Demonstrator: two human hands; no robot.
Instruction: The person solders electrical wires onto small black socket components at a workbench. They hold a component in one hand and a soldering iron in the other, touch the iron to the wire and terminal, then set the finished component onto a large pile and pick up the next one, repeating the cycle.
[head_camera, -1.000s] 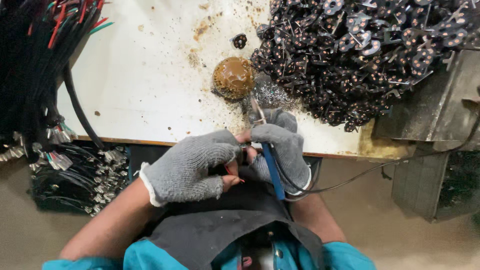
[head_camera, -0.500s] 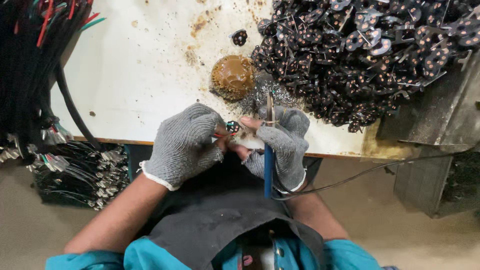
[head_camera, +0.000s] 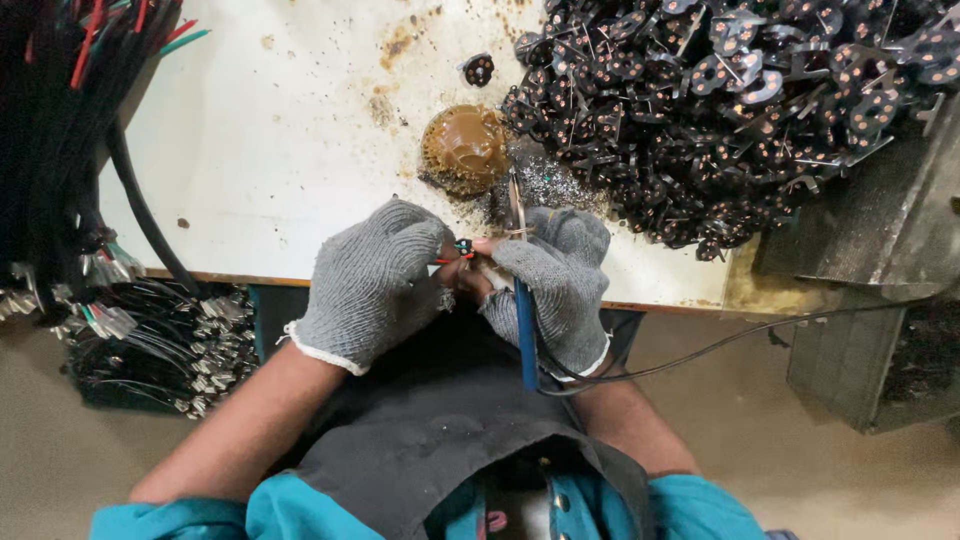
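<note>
My left hand (head_camera: 375, 280), in a grey knit glove, pinches a small black round part (head_camera: 464, 246) with thin red and green wires at the table's front edge. My right hand (head_camera: 555, 280), also gloved, touches the same part with its fingertips and grips a blue-handled soldering iron (head_camera: 523, 320). The iron's metal tip points up toward a brown lump of flux (head_camera: 464, 148) on the white table (head_camera: 270, 150). A black cable runs from the iron's handle off to the right.
A big heap of small black round parts with copper spots (head_camera: 720, 100) covers the table's right side; one lies apart (head_camera: 478, 69). Bundles of black, red and green wires (head_camera: 60, 130) hang at the left. A grey metal box (head_camera: 880, 230) stands right.
Both hands rose slightly from the lap to the table edge. The small part with its wires is now held between both hands, and the iron's tip stands upright.
</note>
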